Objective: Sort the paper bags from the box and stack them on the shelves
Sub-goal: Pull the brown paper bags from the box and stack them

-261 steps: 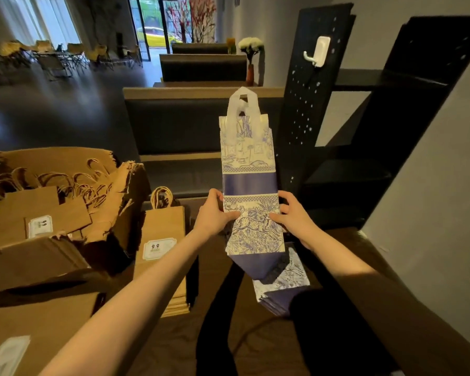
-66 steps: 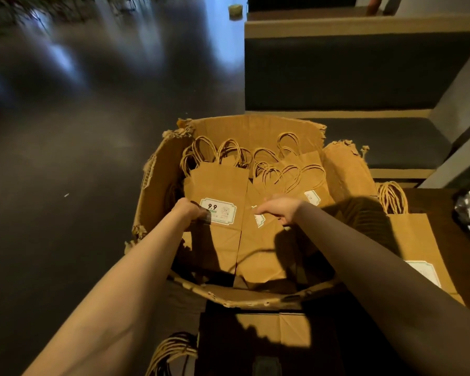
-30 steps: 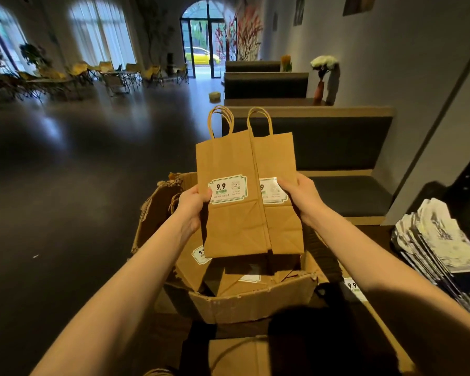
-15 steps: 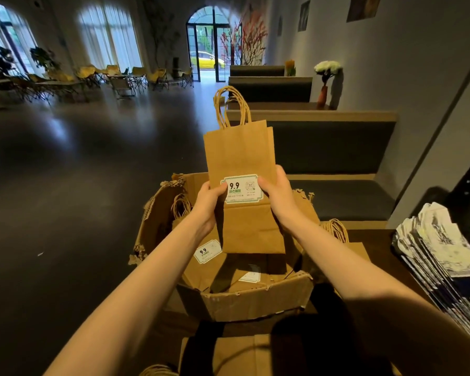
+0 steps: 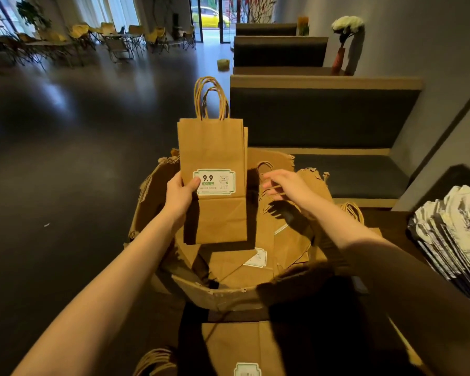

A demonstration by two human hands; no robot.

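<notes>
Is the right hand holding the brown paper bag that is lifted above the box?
No: only the left hand grips the brown paper bag, while the right hand hovers apart from it over the box.

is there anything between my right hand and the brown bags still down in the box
Nothing visible. Your right hand hovers open over the loose brown bags in the box; the bags your left hand holds sit off to the side.
</notes>
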